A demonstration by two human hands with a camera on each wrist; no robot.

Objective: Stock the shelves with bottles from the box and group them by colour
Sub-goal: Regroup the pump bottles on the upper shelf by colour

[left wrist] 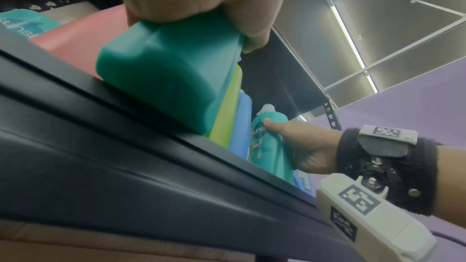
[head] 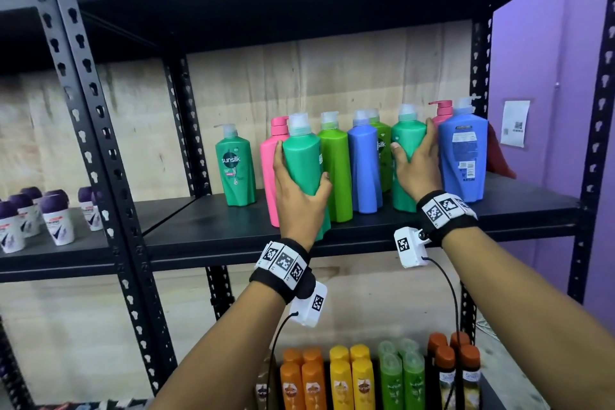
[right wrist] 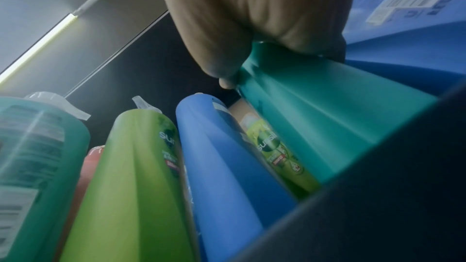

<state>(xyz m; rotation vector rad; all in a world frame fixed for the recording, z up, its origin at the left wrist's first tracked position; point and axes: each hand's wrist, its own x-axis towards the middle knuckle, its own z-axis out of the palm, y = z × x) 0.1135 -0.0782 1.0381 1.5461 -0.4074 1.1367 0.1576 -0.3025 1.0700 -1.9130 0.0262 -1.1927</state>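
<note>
On the black middle shelf (head: 233, 226) stands a row of pump bottles. My left hand (head: 299, 190) grips a teal green bottle (head: 303, 160) near the shelf's front edge; its base (left wrist: 161, 79) tips over the lip. My right hand (head: 416, 163) grips another teal green bottle (head: 407, 146), also seen in the right wrist view (right wrist: 327, 119). Between them stand a lime green bottle (head: 336, 170) and a blue bottle (head: 364, 166), with a second lime bottle (head: 382, 143) behind. A pink bottle (head: 269, 173) and a labelled teal bottle (head: 235, 170) are left; a large blue bottle (head: 462, 153) is right.
A pink pump bottle (head: 442, 113) stands behind the large blue one. Small white deodorants with purple caps (head: 56, 220) fill the left shelf. Below are orange, yellow, green and brown-capped bottles (head: 382, 376). A purple wall (head: 545, 76) bounds the right side.
</note>
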